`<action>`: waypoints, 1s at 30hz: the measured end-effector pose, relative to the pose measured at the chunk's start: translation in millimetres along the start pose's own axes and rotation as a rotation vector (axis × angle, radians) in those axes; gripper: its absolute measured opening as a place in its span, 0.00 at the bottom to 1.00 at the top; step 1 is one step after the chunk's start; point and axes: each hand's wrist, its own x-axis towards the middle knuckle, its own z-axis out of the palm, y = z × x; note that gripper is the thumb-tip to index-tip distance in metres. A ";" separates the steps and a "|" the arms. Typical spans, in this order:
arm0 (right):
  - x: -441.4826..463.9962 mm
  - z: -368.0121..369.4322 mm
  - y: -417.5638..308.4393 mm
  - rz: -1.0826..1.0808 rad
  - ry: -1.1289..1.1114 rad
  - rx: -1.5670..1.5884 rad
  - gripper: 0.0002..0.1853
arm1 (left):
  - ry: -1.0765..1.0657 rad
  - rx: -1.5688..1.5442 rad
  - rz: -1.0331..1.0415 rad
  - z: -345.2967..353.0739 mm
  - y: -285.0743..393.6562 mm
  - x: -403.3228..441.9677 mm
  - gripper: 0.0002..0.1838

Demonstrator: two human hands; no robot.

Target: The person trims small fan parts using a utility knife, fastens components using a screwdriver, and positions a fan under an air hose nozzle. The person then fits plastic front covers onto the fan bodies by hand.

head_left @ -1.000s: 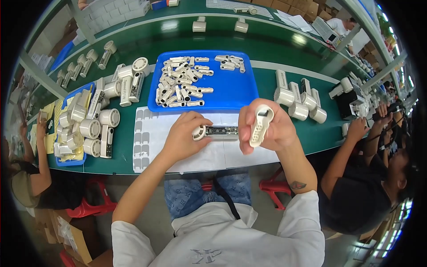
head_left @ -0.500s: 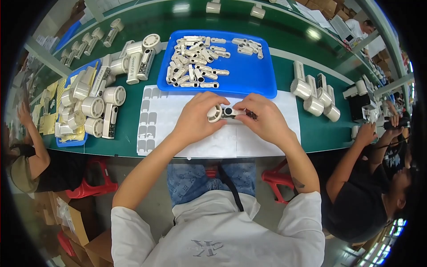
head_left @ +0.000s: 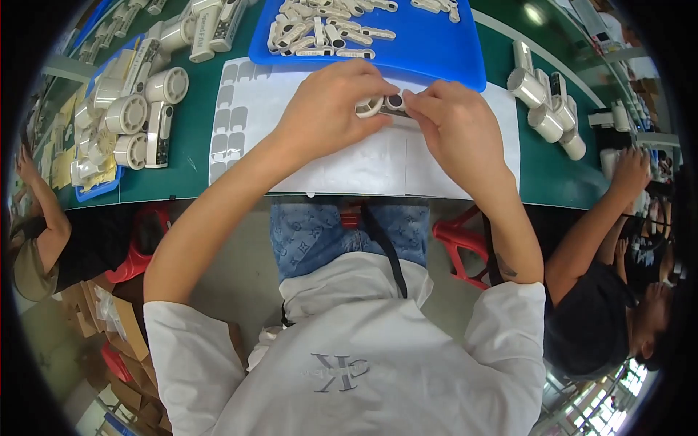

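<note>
Over the white sheet (head_left: 349, 163), a white handheld device (head_left: 369, 107) with a round fan head lies sideways. My left hand (head_left: 331, 105) is closed around its head end. The fingers of my right hand (head_left: 454, 123) pinch a small white cover (head_left: 395, 102) with a dark oval, against the device's body beside the head. Most of the body is hidden under my right hand. Just beyond my hands is the blue tray (head_left: 436, 54), holding several similar white covers (head_left: 318, 30) in a pile.
White fan units (head_left: 125, 114) are heaped at the left in a blue tray. More fan units (head_left: 545, 123) lie on the green table at the right. People's arms (head_left: 600, 214) show at both sides. A red stool (head_left: 462, 243) stands below the table edge.
The white cover, earlier lifted in my right hand, has come down onto the device, where both hands now meet. The view has tilted downward, so the table and trays appear higher.
</note>
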 end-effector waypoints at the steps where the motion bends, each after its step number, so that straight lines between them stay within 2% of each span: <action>1: 0.3 -2.9 1.4 0.010 -0.040 0.025 0.08 | 0.043 0.054 0.064 1.7 -1.6 -0.8 0.18; 2: 1.2 -5.8 5.5 0.000 -0.036 0.022 0.08 | 0.088 0.109 0.126 3.5 -1.6 -2.4 0.17; 4: 0.6 -7.1 18.8 0.041 -0.084 0.366 0.11 | 0.151 0.127 0.142 13.5 0.6 -13.6 0.16; 5: -2.4 -5.3 25.3 0.041 -0.107 0.472 0.17 | 0.227 0.186 0.208 17.0 3.7 -18.1 0.16; 6: -9.2 -1.8 26.9 0.042 -0.115 0.476 0.17 | 0.303 0.243 0.270 21.1 6.3 -23.3 0.16; 8: -23.1 6.4 26.6 0.214 -0.222 0.737 0.25 | 0.292 0.217 0.249 21.0 16.6 -31.4 0.14; 9: -26.1 7.4 26.2 0.155 -0.288 0.696 0.29 | 0.233 0.246 0.210 14.4 26.8 -31.0 0.15; 10: -29.1 9.8 23.6 0.161 -0.302 0.704 0.29 | 0.177 0.276 0.173 10.1 33.7 -29.6 0.16; 12: -32.0 14.1 17.7 0.019 -0.190 0.579 0.31 | 0.132 0.239 0.095 9.4 35.0 -24.1 0.16; 14: -32.7 17.5 19.5 0.037 -0.172 0.598 0.30 | -0.127 0.138 -0.104 5.9 34.4 -20.9 0.17; 18: -34.1 16.1 23.4 0.092 -0.236 0.671 0.28 | -0.122 0.147 -0.140 9.4 33.2 -24.0 0.18; 20: -36.7 18.8 23.6 0.006 -0.185 0.555 0.28 | 0.005 0.131 -0.044 13.1 31.6 -24.3 0.19; 23: -40.1 24.2 22.4 -0.060 -0.114 0.505 0.28 | -0.041 0.279 -0.125 16.9 37.3 -22.7 0.20; 27: -43.1 32.6 20.4 -0.107 -0.048 0.409 0.27 | -0.049 0.271 -0.169 16.7 39.0 -24.2 0.21; 30: -47.4 36.3 18.7 -0.094 -0.006 0.391 0.27 | 0.007 0.223 -0.107 13.7 43.6 -20.6 0.22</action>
